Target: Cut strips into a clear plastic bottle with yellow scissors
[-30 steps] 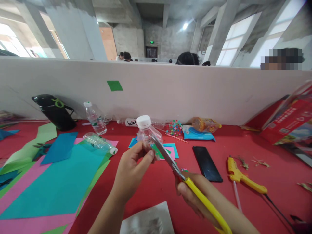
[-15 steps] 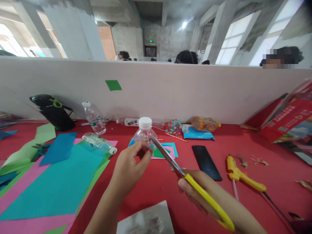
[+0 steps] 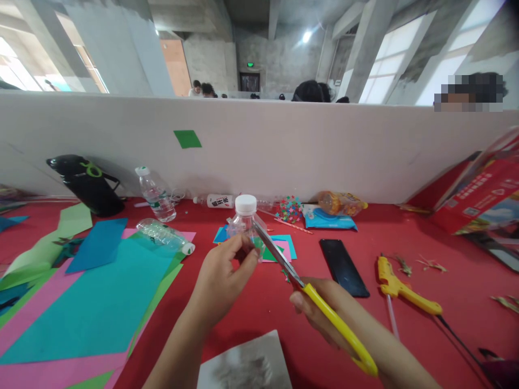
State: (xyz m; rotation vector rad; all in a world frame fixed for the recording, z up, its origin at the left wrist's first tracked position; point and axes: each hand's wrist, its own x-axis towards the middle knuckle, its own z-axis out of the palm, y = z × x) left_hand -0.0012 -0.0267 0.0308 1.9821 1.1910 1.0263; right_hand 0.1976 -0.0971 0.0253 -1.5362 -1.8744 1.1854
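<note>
My left hand (image 3: pixel 221 281) grips the cut-off top of a clear plastic bottle (image 3: pixel 244 222) with a white cap, holding it upright above the red table (image 3: pixel 263 302). My right hand (image 3: pixel 324 316) is closed on yellow-handled scissors (image 3: pixel 320 308). Their blades reach up and left and meet the bottle piece at its lower right edge, just above my left fingers.
Large sheets of coloured paper (image 3: pixel 93 302) lie at left, with a lying bottle (image 3: pixel 164 235), a standing bottle (image 3: pixel 156 195) and a black jug (image 3: pixel 87 183). A black phone (image 3: pixel 344 260) and yellow glue gun (image 3: pixel 405 292) lie at right, a red box (image 3: pixel 478 200) beyond. A white partition (image 3: pixel 284 146) backs the table.
The bottle piece and scissors have shifted slightly lower and to the right together. Both hands keep their grips, with the blades still against the bottle.
</note>
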